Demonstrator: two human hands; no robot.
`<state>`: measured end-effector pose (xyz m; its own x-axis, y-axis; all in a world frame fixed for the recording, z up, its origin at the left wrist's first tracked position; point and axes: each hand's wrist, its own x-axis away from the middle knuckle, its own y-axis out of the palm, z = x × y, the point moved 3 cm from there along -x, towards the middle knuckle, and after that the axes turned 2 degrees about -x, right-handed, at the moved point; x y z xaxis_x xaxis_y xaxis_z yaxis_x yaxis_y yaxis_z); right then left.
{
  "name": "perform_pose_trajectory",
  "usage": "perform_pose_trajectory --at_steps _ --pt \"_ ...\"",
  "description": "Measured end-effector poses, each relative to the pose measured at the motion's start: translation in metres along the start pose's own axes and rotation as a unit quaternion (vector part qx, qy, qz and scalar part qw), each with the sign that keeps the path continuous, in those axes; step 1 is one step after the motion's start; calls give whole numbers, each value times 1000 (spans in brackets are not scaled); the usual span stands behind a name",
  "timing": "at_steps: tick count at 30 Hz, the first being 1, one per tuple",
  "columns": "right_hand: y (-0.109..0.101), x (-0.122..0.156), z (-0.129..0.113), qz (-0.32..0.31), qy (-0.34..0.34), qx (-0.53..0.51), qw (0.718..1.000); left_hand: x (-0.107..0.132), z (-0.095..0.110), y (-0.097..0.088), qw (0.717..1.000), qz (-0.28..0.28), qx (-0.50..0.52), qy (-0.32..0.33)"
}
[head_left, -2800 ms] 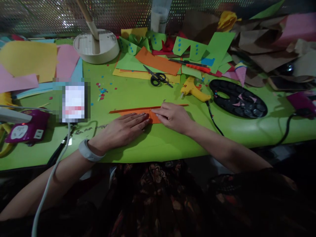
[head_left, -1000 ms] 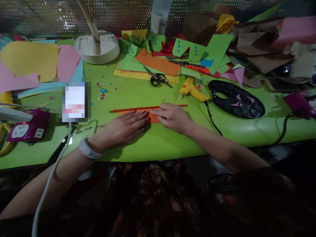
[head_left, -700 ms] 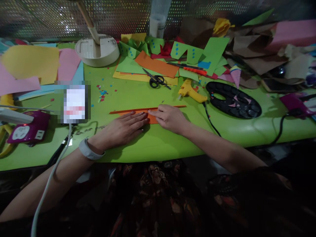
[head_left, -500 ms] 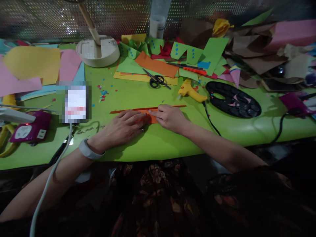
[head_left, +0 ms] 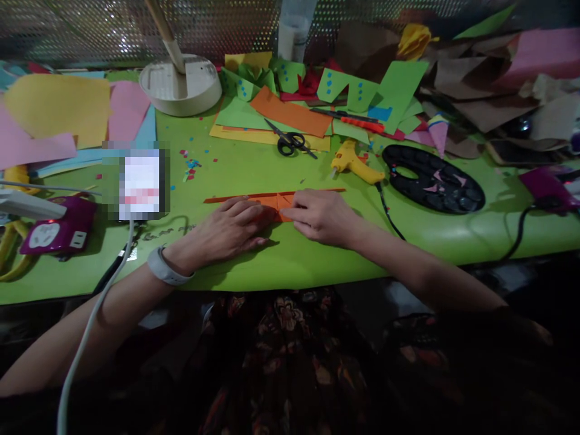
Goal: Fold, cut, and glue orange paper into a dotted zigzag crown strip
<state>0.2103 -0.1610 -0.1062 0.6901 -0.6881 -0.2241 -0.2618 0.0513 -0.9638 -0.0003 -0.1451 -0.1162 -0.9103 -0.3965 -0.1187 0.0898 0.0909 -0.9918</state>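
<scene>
A folded orange paper piece [head_left: 277,201] lies on the green table [head_left: 290,254], with a thin orange strip [head_left: 226,198] along its far edge. My left hand [head_left: 229,228] rests on the paper's left part, fingers curled and pressed on it; a pale band is on that wrist. My right hand [head_left: 324,216] sits on the paper's right end, its fingertips together and pinching the paper's edge. Both hands hide most of the sheet.
Behind the hands lie black scissors [head_left: 290,143], a yellow glue gun [head_left: 356,166] with its cord, a black paint palette [head_left: 432,179] and heaps of coloured paper. A lamp base [head_left: 181,84] stands at the back left. A purple socket block [head_left: 57,228] and cables lie at the left.
My left hand has gone from flat with fingers stretched out to curled on the paper. My right fingertips have shifted slightly along the paper's right end.
</scene>
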Motion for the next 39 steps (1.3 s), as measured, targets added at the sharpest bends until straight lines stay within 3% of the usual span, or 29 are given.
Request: perform_pose_trajectory --at_steps 5,12,19,26,29,31,32,36,39 --pt "0 5 -7 -32 -79 23 996 0 0 -1 1000 -7 3 2" --pt "8 8 -10 -7 -142 84 986 0 1 -1 1000 8 25 5" --pt "11 9 -11 -16 -157 99 982 11 -9 -6 999 -21 38 10" --pt "15 9 -8 7 -166 82 983 44 -26 -14 999 -20 31 -26" --pt "15 8 -7 14 -161 80 984 35 -21 -30 991 27 48 -121" --pt "14 8 -8 16 -154 82 985 20 -16 -40 964 71 96 -236" --pt "13 8 -8 15 -153 82 985 11 -14 -40 945 54 150 -285" --pt "12 7 -9 9 -149 77 986 -22 -5 -18 807 -122 434 -382" --pt "13 7 -9 13 -146 75 986 -35 -6 -4 749 -181 495 -401"
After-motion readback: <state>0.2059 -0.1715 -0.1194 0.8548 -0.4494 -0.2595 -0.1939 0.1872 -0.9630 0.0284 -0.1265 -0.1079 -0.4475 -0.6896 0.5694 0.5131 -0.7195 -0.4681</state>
